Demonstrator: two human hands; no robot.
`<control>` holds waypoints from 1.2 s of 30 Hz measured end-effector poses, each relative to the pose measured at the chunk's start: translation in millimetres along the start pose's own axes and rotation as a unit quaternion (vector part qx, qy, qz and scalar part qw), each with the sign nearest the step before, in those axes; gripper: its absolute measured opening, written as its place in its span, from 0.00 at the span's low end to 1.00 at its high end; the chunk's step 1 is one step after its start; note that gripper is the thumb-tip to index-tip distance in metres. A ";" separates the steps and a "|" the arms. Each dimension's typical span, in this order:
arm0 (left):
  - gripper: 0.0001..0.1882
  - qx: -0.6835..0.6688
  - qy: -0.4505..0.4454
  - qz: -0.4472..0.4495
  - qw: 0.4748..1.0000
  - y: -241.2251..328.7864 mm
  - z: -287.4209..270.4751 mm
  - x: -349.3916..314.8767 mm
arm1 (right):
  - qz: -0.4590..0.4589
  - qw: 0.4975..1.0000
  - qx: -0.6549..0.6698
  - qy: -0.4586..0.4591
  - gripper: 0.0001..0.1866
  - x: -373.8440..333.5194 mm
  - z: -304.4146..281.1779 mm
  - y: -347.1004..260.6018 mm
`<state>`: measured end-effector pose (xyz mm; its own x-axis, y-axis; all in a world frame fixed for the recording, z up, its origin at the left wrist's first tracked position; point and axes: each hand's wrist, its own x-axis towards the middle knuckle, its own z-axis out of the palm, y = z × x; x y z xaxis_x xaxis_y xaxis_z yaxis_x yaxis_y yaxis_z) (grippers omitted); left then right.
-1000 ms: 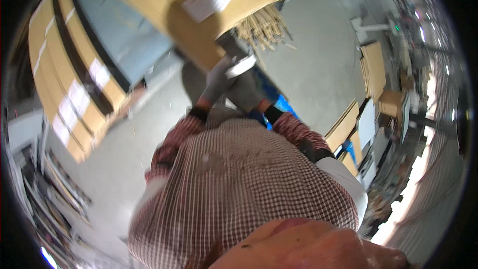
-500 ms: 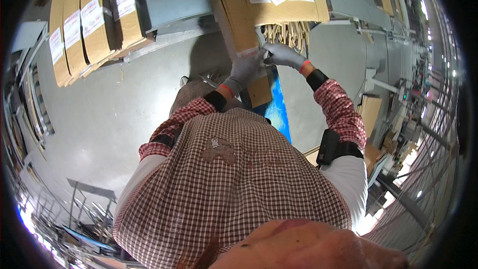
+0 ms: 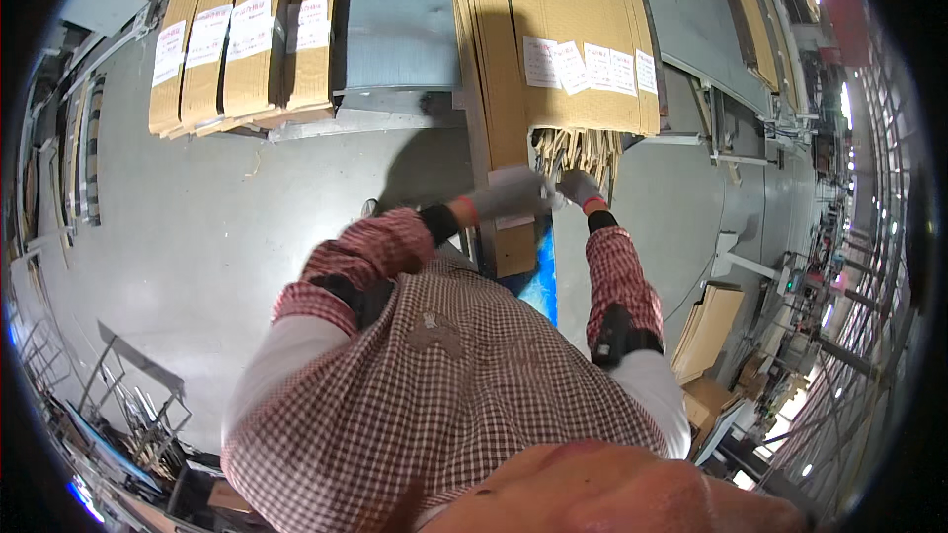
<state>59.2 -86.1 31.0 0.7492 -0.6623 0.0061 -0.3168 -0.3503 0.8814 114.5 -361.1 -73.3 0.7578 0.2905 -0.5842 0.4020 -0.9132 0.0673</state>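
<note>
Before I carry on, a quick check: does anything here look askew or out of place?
Mildly, yes. On the wide cardboard stack, one white label tilts while the neighbouring labels sit straighter. At the stack's near edge, thin strips splay unevenly. A thin scrap lies on the floor to the left.

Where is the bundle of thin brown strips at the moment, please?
In the head view, the bundle of thin brown strips is right of centre, at the near edge of the wide labelled cardboard stack, just beyond the right hand.
</note>
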 end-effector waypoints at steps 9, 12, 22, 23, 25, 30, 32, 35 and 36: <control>0.49 -0.100 0.099 -0.339 0.930 -51.9 27.1 -52.2 | -0.195 0.976 0.051 -0.079 0.12 -42.7 -129.5 -117.3; 0.51 0.025 0.033 -0.138 0.990 -75.8 138.2 -101.4 | -0.190 0.895 0.065 -0.398 0.09 -89.8 -107.3 -114.6; 0.35 -0.169 0.030 -0.182 0.968 -27.9 -60.2 -82.1 | -0.162 0.981 0.107 0.017 0.13 -85.0 -155.1 -107.6; 0.36 -0.176 0.119 -0.160 0.964 -15.5 -56.7 -101.0 | -0.227 0.934 0.278 0.006 0.14 -108.8 -191.4 -115.0; 0.40 -0.187 0.128 -0.144 0.963 31.8 -56.5 -124.5 | -0.365 0.861 0.354 0.038 0.17 -143.6 -212.8 -156.3; 0.33 -0.508 0.135 -0.170 0.833 47.3 -16.1 -163.2 | -0.333 0.895 0.290 -0.057 0.16 -139.8 -215.7 -160.2; 0.29 -0.418 0.171 -0.203 0.869 -29.5 8.0 -170.5 | -0.269 0.940 0.191 -0.089 0.15 -103.0 -198.3 -129.9; 0.21 -0.313 0.167 -0.245 0.902 -46.6 23.9 -128.7 | -0.163 0.983 0.040 -0.079 0.12 -30.0 -91.0 -87.9; 0.17 -0.299 0.127 -0.240 0.915 -40.9 24.2 -94.2 | -0.203 0.976 0.055 -0.054 0.13 -12.9 -17.7 -57.5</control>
<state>-12.5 -25.4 -17.1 0.8539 -0.3247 -0.4066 0.4022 -0.0839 0.9117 90.6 -307.3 -55.3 0.4864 0.6083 -0.6272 0.5954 -0.7561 -0.2716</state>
